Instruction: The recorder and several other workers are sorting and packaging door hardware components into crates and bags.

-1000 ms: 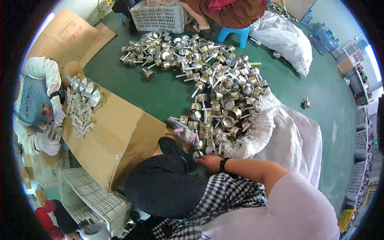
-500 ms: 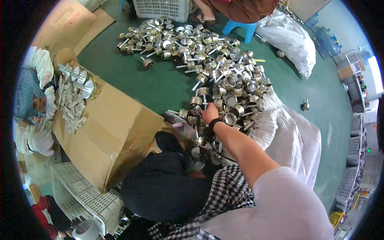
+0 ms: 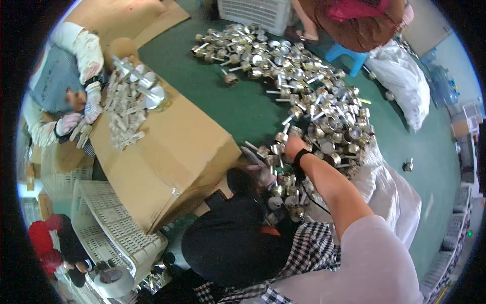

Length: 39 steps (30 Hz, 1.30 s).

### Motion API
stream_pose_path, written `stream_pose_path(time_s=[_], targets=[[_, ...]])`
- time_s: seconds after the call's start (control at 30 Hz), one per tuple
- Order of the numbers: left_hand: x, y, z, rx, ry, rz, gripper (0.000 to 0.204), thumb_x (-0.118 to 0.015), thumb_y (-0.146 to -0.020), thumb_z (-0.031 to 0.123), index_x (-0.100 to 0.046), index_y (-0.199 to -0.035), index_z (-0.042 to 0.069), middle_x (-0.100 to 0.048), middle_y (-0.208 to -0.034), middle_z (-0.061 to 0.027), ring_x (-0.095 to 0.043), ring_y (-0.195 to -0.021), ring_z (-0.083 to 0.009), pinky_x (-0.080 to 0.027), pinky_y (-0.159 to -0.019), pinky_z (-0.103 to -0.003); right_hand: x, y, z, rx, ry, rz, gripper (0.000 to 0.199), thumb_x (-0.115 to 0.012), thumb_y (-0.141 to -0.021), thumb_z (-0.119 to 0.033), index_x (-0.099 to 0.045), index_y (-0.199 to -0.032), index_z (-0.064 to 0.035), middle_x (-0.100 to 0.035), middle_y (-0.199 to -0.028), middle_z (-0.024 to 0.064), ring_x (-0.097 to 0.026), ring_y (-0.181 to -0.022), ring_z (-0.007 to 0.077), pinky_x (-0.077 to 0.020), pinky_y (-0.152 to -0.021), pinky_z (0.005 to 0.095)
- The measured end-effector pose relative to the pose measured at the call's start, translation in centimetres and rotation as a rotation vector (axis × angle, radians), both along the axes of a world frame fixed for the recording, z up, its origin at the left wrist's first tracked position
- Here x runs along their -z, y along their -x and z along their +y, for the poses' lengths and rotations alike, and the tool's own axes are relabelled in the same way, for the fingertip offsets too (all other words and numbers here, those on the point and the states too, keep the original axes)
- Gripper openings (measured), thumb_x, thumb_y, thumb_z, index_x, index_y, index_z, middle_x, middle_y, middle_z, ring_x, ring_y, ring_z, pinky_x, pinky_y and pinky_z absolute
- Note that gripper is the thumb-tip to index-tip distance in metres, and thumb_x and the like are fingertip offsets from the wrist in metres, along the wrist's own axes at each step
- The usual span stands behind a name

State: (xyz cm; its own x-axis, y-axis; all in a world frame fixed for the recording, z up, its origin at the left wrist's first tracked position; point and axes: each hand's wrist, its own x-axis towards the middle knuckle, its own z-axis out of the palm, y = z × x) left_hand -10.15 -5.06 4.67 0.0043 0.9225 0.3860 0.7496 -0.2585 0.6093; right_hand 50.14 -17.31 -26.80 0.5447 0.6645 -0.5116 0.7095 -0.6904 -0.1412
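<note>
My right hand (image 3: 295, 147), with a black band at its wrist, reaches down among the metal cups with stems (image 3: 334, 123) heaped on the floor. Its fingers are curled closed, and whatever they hold is hidden by the hand itself. A shiny metal cup (image 3: 281, 137) lies right beside the fingers. More stemmed cups (image 3: 290, 201) lie below my forearm, close to my black-clad leg (image 3: 233, 243). My left hand does not show. A crumpled pale pink bag (image 3: 263, 175) lies between the heap and my knee.
A large cardboard box (image 3: 172, 147) stands left, with pale strips (image 3: 124, 119) on top. Beside it a co-worker's gloved hands (image 3: 71, 123) hold strips. White sacks (image 3: 400, 76) lie right, a blue stool (image 3: 347, 57) behind. White crates (image 3: 111, 223) stand lower left.
The whole view has swung left, so the heap and box sit farther right. My right hand stays at about the same spot; the stem at its fingertips no longer shows. The co-worker's gloved hands came together.
</note>
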Motion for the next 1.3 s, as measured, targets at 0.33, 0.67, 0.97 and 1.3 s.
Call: stream_pose_path(time_s=[0.33,0.67,0.97,1.3], targets=[[6.6,9.4,0.3,-0.232,0.046,-0.464,0.022,-0.057,-0.090,0.021,-0.054,-0.107,0.006,-0.056,-0.096,-0.0037,-0.054,-0.086,-0.0174,-0.046,-0.077,-0.030,7.9,-2.9,-2.7,0.066,0.325,-0.043,0.037,-0.053,-0.087,-0.031,-0.057,-0.115,-0.0068,-0.058,-0.120,0.0168,-0.058,-0.109,0.0282,-0.0481,-0.087,0.0438],[6.0,4.1,1.5,-0.091,0.025,-0.816,0.030,-0.059,-0.089,0.024,-0.053,-0.113,0.006,-0.056,-0.100,-0.0032,-0.053,-0.089,-0.0150,-0.046,-0.076,-0.031,3.1,-2.2,-7.9,-0.005,-0.204,-0.024,0.028,-0.054,-0.083,-0.012,-0.057,-0.110,-0.0047,-0.062,-0.103,0.0166,-0.061,-0.095,0.0320,-0.0500,-0.079,0.0406],[4.0,-3.5,2.6,0.240,0.050,-1.242,0.029,-0.060,-0.089,0.021,-0.051,-0.113,0.009,-0.057,-0.102,-0.0035,-0.056,-0.088,-0.0170,-0.050,-0.077,-0.033,-19.9,1.1,-1.2,0.134,-1.101,0.371,0.025,-0.056,-0.087,-0.015,-0.056,-0.110,-0.0040,-0.062,-0.092,0.0103,-0.058,-0.062,0.0208,-0.0474,-0.054,0.0310],[1.6,-5.1,2.0,0.310,0.114,-1.343,0.043,-0.062,-0.087,0.017,-0.046,-0.123,0.003,-0.055,-0.113,-0.0074,-0.052,-0.105,-0.0187,-0.046,-0.093,-0.039,-26.6,11.8,16.7,-0.046,-0.998,1.000,0.023,-0.055,-0.089,-0.015,-0.056,-0.110,-0.0055,-0.059,-0.087,0.0016,-0.052,-0.055,0.0078,-0.0443,-0.049,0.0215]])
